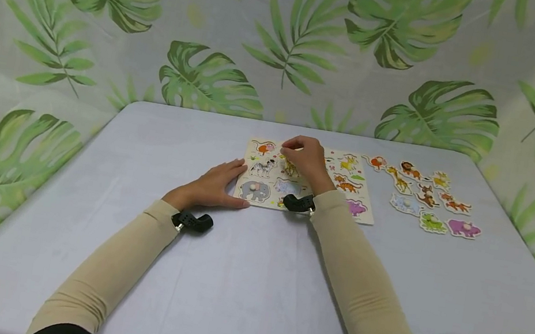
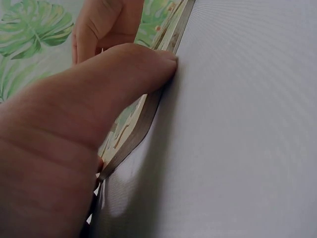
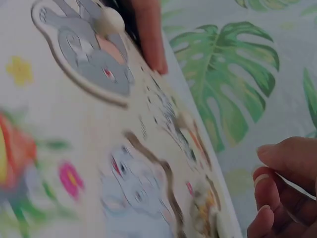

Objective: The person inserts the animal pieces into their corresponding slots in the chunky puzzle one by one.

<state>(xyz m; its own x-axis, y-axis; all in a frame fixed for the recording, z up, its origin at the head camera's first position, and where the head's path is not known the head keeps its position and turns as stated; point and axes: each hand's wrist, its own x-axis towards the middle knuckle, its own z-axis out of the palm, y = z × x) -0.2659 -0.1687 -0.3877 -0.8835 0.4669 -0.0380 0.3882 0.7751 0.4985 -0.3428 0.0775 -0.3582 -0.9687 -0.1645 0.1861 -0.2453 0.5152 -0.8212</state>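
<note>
A wooden knob puzzle board [image 1: 279,202] with printed animals lies near the back of the table. My left hand [image 1: 214,183] rests at its front left corner, fingers along the left edge and thumb [image 2: 148,64] against the front edge. Above the board, my right hand [image 1: 307,158] has its thumb and fingers bent near each other; nothing shows between them in the right wrist view. An elephant piece [image 1: 255,191] with a knob sits in its recess, and a zebra piece [image 1: 262,167] in another. Below the right hand is a yellow spotted animal [image 1: 291,166], partly hidden.
Several loose animal pieces lie right of the board, among them a giraffe [image 1: 399,181], a lion [image 1: 411,170], a tiger [image 1: 454,203] and a purple hippo [image 1: 464,229]. A leaf-patterned cloth [image 1: 293,37] hangs behind the white-covered table [image 1: 247,292].
</note>
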